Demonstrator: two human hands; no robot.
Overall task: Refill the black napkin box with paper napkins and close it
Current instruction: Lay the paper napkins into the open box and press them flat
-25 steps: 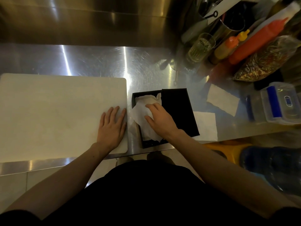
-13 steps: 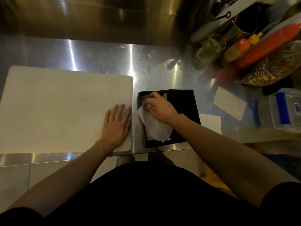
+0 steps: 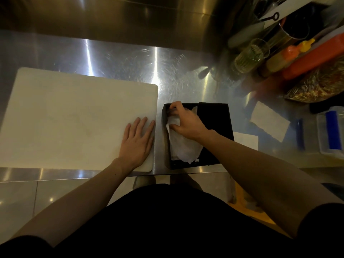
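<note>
The black napkin box (image 3: 219, 161) stands open on the steel counter near its front edge, its black lid (image 3: 216, 118) resting over the right half. White paper napkins (image 3: 183, 148) lie crumpled inside the left half. My right hand (image 3: 186, 121) reaches into the box's far left corner, fingers curled and pinching the top of the napkins. My left hand (image 3: 138, 140) lies flat, fingers apart, on the white cutting board (image 3: 74, 118) just left of the box.
Two loose napkins (image 3: 270, 121) (image 3: 246, 140) lie right of the box. A clear container with blue clips (image 3: 330, 133) stands at the right edge. Sauce bottles (image 3: 314, 56), a glass (image 3: 249, 56) and a snack bag (image 3: 320, 84) crowd the back right.
My right hand has moved from the middle of the napkins up to the box's far left corner, pushing the paper deeper in. The left hand has stayed on the board.
</note>
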